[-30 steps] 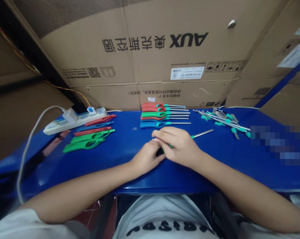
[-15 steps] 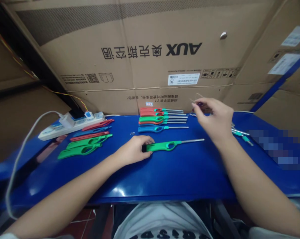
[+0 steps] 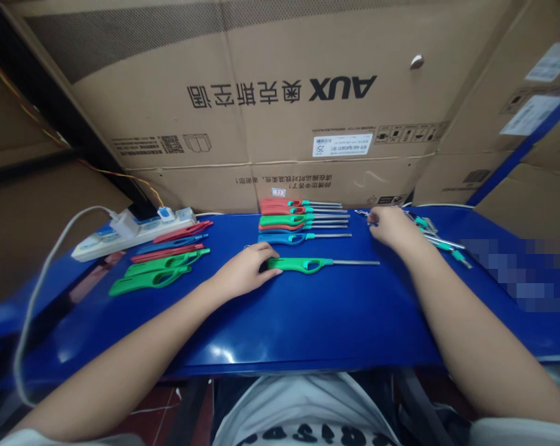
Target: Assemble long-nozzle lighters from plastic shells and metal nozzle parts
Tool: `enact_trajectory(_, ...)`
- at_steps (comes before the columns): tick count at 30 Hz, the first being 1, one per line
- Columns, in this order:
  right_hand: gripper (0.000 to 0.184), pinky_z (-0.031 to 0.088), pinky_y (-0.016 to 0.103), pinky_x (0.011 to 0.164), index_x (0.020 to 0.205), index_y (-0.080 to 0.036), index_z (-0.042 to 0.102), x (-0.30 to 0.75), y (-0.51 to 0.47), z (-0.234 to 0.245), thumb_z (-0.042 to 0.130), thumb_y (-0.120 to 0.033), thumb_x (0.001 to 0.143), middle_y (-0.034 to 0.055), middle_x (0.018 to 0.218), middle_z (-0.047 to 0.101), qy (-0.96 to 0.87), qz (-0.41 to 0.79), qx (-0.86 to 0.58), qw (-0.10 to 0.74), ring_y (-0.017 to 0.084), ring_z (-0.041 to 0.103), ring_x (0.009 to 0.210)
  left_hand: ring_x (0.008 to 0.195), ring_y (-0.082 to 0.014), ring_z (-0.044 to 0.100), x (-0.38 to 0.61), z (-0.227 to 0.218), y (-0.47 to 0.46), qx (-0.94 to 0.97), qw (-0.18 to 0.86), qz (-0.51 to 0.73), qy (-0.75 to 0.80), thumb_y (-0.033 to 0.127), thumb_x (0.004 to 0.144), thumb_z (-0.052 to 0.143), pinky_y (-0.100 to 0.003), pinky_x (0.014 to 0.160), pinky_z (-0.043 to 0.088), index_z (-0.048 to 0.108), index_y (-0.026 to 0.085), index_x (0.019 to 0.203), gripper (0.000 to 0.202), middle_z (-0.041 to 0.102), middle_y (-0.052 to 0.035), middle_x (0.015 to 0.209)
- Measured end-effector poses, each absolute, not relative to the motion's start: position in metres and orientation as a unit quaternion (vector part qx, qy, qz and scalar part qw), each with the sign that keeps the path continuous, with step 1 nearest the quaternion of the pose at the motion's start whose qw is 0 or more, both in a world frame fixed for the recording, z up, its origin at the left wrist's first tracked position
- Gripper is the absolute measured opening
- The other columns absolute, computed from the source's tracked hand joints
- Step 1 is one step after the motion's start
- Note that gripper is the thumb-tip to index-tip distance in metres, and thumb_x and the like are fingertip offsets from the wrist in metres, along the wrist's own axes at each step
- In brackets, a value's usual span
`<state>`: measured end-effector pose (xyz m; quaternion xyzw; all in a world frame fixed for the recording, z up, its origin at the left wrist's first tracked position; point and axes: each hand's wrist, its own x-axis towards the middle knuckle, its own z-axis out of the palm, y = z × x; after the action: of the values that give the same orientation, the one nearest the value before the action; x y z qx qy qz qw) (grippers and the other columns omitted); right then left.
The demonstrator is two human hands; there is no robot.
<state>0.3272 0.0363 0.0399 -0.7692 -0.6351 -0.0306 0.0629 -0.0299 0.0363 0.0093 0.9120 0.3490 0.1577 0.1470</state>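
Observation:
My left hand (image 3: 248, 269) is closed around the handle end of a green gas lighter (image 3: 303, 265), which lies on the blue table with its metal tube pointing right. Its thumb and fingers hide that end. Down by the tabletop, right of the lighter row, my right hand (image 3: 391, 228) has its fingers bent together over some small wire-like parts (image 3: 361, 213). What sits between those fingertips I cannot make out. Above the green lighter is a row of several lighters with tubes; a blue lighter (image 3: 282, 239) lies nearest.
Several handle shells without tubes, such as a green handle shell (image 3: 150, 282), lie at the left. Behind them stands a white power strip (image 3: 135, 235) with a cable. Metal tubes with teal parts (image 3: 447, 243) lie at the right. A cardboard wall (image 3: 280, 124) closes off the back.
My right hand has come down from above the table to the small parts at its back. The thin wire seen at its fingers before no longer shows. My left hand and the green lighter have shifted slightly left.

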Motion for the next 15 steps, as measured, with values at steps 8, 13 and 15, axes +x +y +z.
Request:
enact_trajectory(8, 0.018, 0.049, 0.035, 0.073, 0.093, -0.017, 0.074, 0.331, 0.035, 0.033, 0.064, -0.016, 0.078, 0.0172, 0.104, 0.072, -0.664, 0.009, -0.747, -0.01, 0.03, 0.069, 0.092, 0.104, -0.0268, 0.062, -0.032, 0.001, 0.047, 0.918, 0.112, 0.156, 0.346, 0.032, 0.096, 0.061, -0.043, 0.095, 0.052, 0.063, 0.015, 0.116, 0.026, 0.065, -0.0124, 0.114)
enact_trajectory(13, 0.023, 0.049, 0.035, 0.082, 0.099, -0.017, 0.074, 0.33, 0.032, 0.043, 0.057, -0.027, 0.089, 0.0146, 0.11, 0.072, -0.717, 0.003, -0.697, 0.028, 0.027, 0.067, 0.097, 0.109, -0.0274, 0.059, -0.034, 0.001, 0.05, 0.919, 0.109, 0.185, 0.332, 0.032, 0.098, 0.058, -0.045, 0.101, 0.049, 0.06, 0.014, 0.117, 0.027, 0.063, -0.0136, 0.117)
enact_trajectory(15, 0.022, 0.049, 0.032, 0.081, 0.095, -0.019, 0.074, 0.325, 0.031, 0.045, 0.055, -0.028, 0.09, 0.01, 0.101, 0.075, -0.761, 0.035, -0.645, 0.053, 0.024, 0.067, 0.091, 0.11, -0.0273, 0.059, -0.035, 0.002, 0.05, 0.919, 0.112, 0.19, 0.326, 0.033, 0.098, 0.057, -0.045, 0.101, 0.049, 0.059, 0.015, 0.116, 0.026, 0.062, -0.0135, 0.118)
